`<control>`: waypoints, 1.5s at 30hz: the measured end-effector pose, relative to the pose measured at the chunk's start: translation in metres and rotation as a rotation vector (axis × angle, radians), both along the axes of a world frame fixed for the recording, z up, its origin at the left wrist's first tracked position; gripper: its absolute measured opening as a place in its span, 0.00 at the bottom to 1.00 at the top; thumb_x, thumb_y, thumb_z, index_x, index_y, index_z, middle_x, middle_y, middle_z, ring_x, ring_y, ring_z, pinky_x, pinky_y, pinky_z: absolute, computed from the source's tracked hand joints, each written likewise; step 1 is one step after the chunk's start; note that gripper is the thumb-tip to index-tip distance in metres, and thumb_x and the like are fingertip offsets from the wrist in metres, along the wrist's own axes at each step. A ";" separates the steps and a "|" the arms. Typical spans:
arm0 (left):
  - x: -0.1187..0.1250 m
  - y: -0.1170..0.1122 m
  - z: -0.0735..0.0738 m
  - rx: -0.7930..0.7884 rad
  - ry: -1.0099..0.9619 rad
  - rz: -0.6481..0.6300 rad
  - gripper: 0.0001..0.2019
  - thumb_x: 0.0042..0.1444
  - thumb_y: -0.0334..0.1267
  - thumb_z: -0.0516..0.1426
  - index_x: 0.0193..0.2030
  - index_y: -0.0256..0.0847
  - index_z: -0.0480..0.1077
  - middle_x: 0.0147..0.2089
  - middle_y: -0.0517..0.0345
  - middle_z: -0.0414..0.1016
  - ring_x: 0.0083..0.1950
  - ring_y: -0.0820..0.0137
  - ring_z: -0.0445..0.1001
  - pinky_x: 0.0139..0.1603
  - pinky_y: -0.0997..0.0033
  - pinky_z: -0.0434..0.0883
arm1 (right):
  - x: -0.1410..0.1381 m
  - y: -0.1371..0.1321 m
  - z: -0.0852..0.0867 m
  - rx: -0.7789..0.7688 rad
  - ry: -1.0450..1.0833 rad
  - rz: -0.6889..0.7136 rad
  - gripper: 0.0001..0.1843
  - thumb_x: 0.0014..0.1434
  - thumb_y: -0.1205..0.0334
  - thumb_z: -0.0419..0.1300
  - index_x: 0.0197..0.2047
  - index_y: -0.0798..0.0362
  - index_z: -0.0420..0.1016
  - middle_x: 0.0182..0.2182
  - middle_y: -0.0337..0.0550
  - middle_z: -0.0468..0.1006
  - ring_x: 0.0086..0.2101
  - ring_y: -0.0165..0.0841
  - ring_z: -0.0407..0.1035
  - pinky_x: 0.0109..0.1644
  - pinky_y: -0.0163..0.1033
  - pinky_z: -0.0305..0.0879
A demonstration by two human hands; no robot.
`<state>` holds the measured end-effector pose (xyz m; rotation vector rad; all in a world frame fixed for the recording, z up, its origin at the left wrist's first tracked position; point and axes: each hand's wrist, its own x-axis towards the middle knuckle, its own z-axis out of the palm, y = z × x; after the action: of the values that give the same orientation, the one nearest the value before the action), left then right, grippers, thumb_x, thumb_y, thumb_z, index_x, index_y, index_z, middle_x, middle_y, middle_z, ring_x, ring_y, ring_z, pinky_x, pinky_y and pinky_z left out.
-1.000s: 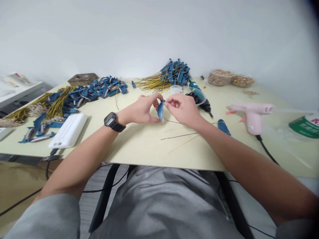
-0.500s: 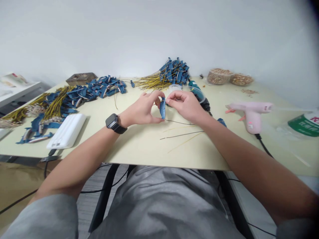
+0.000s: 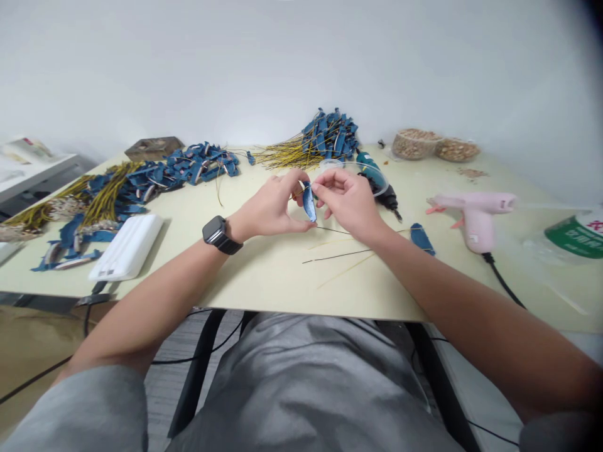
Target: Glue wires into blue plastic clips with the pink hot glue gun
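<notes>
A small blue leaf-shaped piece (image 3: 309, 202) stands upright above the middle of the pale table (image 3: 264, 276). My left hand (image 3: 271, 207), with a black watch (image 3: 221, 235) on the wrist, pinches it from the left. My right hand (image 3: 347, 199) is closed on its upper right side with thumb and fingers. A thin dark wire (image 3: 336, 256) and a pale yellow wire (image 3: 346, 271) lie on the table just below my hands. Another blue piece (image 3: 421, 238) lies to the right of my right forearm.
Heaps of blue pieces on yellow wires lie at the left (image 3: 117, 188) and at the back (image 3: 325, 138). A white box (image 3: 127, 248) sits left. A pink glue gun (image 3: 475, 213), a clear bowl (image 3: 372, 176), two bowls of brown bits (image 3: 433, 145) and a green-labelled container (image 3: 577, 238) stand right.
The blue piece has tilted slightly and shifted a little right between my fingers. Both hands stay together at the same spot, fingers adjusting their pinch.
</notes>
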<state>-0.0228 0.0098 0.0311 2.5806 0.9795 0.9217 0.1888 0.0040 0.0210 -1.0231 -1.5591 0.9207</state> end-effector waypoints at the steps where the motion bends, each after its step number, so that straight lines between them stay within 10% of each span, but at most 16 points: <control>1: 0.001 -0.001 -0.001 -0.014 -0.002 0.010 0.34 0.52 0.56 0.74 0.57 0.44 0.66 0.46 0.55 0.82 0.45 0.60 0.84 0.50 0.60 0.74 | -0.002 0.000 -0.002 0.010 0.007 -0.018 0.06 0.65 0.59 0.70 0.39 0.48 0.77 0.36 0.44 0.82 0.33 0.37 0.77 0.28 0.39 0.74; 18: 0.022 -0.012 -0.010 -0.036 0.020 0.252 0.25 0.54 0.51 0.68 0.50 0.46 0.61 0.42 0.51 0.83 0.38 0.60 0.78 0.41 0.59 0.66 | -0.010 0.000 -0.020 0.058 -0.166 -0.082 0.10 0.64 0.68 0.67 0.48 0.47 0.76 0.43 0.44 0.90 0.34 0.39 0.84 0.40 0.44 0.77; 27: 0.009 0.002 -0.015 -0.299 -0.219 0.070 0.22 0.60 0.45 0.67 0.58 0.42 0.71 0.46 0.53 0.88 0.46 0.63 0.85 0.51 0.60 0.77 | -0.002 0.005 -0.020 0.186 -0.232 -0.095 0.07 0.69 0.68 0.64 0.47 0.47 0.74 0.43 0.48 0.88 0.49 0.46 0.85 0.49 0.48 0.80; 45: 0.012 0.005 -0.017 -0.494 -0.380 0.105 0.29 0.66 0.67 0.66 0.30 0.41 0.77 0.32 0.52 0.84 0.34 0.68 0.74 0.43 0.63 0.70 | -0.003 0.002 -0.022 0.202 -0.228 -0.057 0.07 0.71 0.65 0.63 0.51 0.48 0.76 0.45 0.49 0.89 0.47 0.45 0.85 0.46 0.47 0.81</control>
<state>-0.0106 0.0151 0.0144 1.8806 1.0727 0.9964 0.1856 0.0061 -0.0008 -1.0485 -1.7622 0.6088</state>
